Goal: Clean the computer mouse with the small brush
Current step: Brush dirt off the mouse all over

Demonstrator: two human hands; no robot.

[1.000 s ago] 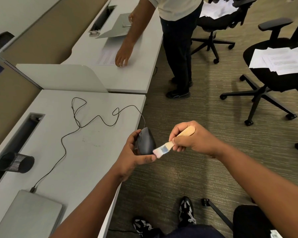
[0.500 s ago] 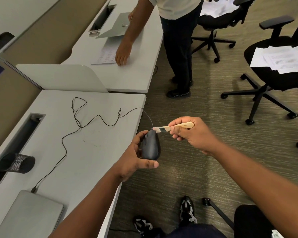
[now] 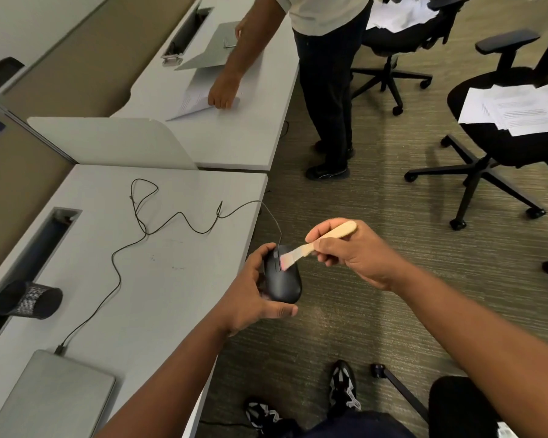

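My left hand (image 3: 252, 292) grips a black wired computer mouse (image 3: 282, 279) in the air just past the desk's right edge, thumb under its rear and fingers along its left side. The mouse's top faces me. My right hand (image 3: 351, 251) pinches the pale wooden handle of a small brush (image 3: 317, 245). The brush's blurred bristles touch the front of the mouse near its buttons. The mouse's thin black cable (image 3: 146, 229) loops over the grey desk (image 3: 159, 279) to a closed laptop (image 3: 51, 396).
A black mesh cup (image 3: 29, 298) lies on its side by the desk's cable slot (image 3: 41, 245). Another person (image 3: 326, 90) stands at the far desk with a hand on papers. Office chairs (image 3: 500, 131) with papers stand on the carpet at right.
The brush went from the mouse's side up over its front and now sits on its top. My left hand turned the mouse so its top faces me. The other person's hand moved on the papers.
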